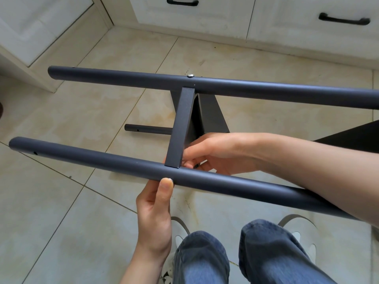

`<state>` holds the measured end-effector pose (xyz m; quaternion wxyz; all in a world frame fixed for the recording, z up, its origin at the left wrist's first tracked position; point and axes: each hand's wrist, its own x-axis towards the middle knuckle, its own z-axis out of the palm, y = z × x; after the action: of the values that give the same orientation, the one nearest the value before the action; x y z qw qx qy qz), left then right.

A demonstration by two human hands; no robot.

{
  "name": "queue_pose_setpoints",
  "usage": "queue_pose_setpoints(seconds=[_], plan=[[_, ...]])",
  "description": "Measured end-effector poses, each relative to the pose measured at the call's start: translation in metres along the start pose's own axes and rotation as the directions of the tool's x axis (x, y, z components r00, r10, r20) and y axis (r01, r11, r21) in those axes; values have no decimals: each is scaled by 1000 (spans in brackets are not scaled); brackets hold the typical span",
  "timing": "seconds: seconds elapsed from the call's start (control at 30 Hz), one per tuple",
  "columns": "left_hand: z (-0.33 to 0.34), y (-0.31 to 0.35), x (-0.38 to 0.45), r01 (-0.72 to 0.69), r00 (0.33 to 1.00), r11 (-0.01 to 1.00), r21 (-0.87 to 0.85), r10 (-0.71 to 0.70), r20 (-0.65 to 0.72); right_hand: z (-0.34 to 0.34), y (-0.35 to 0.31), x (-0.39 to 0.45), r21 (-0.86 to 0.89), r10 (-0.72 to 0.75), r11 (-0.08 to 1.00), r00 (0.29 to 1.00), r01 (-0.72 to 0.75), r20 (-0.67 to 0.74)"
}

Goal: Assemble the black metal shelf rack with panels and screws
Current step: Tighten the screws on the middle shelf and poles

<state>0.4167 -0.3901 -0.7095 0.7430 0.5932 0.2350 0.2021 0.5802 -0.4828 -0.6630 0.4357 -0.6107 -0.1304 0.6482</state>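
One view only, from a camera worn on the person's head. It faces forward and steeply down, close over the work. The near tube (127,167) crosses the frame at arm's reach; the knees (205,257) fill the bottom edge directly beneath. The tiled floor (61,201) takes the middle ground, and the cabinet fronts (194,15) close the top edge. Wide-angle bending shows at the margins.

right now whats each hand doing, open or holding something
Left hand: grips the near black round metal tube, thumb on its front.
Right hand: fingers pinch at the flat black metal crossbar's joint; what they hold cannot be told.
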Motion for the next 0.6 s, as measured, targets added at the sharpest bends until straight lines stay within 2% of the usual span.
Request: queue_pose_setpoints(seconds=[0.1,0.23,0.3,0.43,0.6], plan=[[-1,-1,0,12,1000,1000,3,-12,-3,-3,-2,-3,48,-9,999,999,7,33],[1,1,0,11,1000,1000,1,-11,0,1,-1,1,-58,22,998,999,-25,-44],[2,2,0,10,1000,1000,0,-10,-2,1,-2,1,-71,16,997,999,-19,-39],[2,2,-1,20,1000,1000,-19,-20,2,-2,-3,-2,14,-11,1000,1000,11,4],[3,1,-1,21,1000,999,-34,-21,0,-1,-2,1,-88,-3,996,999,-1,-49]])
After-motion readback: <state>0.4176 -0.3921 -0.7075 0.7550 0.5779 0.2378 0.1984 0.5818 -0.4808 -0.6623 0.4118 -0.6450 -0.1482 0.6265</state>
